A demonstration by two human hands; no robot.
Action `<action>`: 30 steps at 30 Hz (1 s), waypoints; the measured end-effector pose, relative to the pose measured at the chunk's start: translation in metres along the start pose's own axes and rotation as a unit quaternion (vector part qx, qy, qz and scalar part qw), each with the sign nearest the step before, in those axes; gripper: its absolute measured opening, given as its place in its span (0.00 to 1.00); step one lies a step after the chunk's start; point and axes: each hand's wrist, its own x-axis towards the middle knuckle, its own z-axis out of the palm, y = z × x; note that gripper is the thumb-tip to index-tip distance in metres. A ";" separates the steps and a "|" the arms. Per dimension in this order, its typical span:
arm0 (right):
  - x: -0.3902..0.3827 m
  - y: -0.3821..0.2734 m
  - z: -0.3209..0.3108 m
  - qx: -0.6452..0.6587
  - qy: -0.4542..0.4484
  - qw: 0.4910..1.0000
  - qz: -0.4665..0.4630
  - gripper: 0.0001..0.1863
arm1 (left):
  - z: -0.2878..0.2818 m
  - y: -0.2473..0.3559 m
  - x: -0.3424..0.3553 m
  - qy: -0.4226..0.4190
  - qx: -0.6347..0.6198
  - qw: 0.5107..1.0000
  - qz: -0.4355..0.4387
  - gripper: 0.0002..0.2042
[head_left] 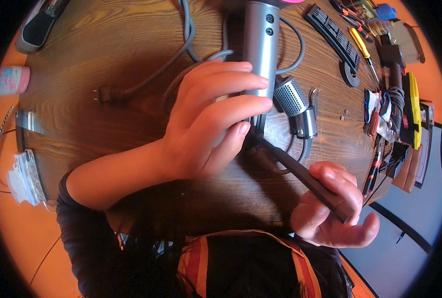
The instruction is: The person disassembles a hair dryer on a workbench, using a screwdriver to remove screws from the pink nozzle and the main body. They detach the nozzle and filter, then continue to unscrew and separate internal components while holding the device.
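Head view: L hand point(208, 116) clamped on silver handle tube point(261, 52); R hand point(329, 227) pinched blk bar point(302, 174) nr its end; mesh cyl. point(291, 97) off; tube seemingly still on.

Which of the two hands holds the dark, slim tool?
The right hand: it holds the dark, slim tool, while the left hand grips the silver hair-dryer handle.

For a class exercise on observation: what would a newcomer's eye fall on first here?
First, the silver handle at top centre, with the left hand on it. Next, the black bar in the right hand, slanting up toward the handle's lower end. Then the yellow screwdriver at upper right.
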 end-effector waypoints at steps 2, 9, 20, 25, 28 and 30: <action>-0.002 0.003 0.002 0.003 0.010 1.000 -0.005 0.31 | 0.000 0.000 0.000 -0.012 -0.008 1.000 -0.009 0.17; -0.008 0.001 -0.008 0.047 -0.028 0.997 -0.053 0.27 | 0.002 -0.006 0.000 -0.020 -0.006 0.999 -0.032 0.17; -0.014 0.001 0.012 -0.004 0.098 0.992 -0.084 0.22 | 0.003 -0.007 -0.001 -0.040 -0.008 0.998 -0.054 0.16; -0.015 -0.001 0.004 0.074 -0.017 0.994 -0.081 0.20 | 0.004 -0.007 -0.002 -0.035 -0.019 0.997 -0.059 0.15; -0.015 0.001 0.002 0.089 -0.035 0.993 -0.071 0.20 | 0.006 -0.006 0.000 -0.029 -0.030 0.998 -0.044 0.15; -0.015 0.001 0.004 0.056 0.014 0.992 -0.110 0.24 | 0.005 -0.004 0.001 -0.046 -0.036 0.998 -0.039 0.14</action>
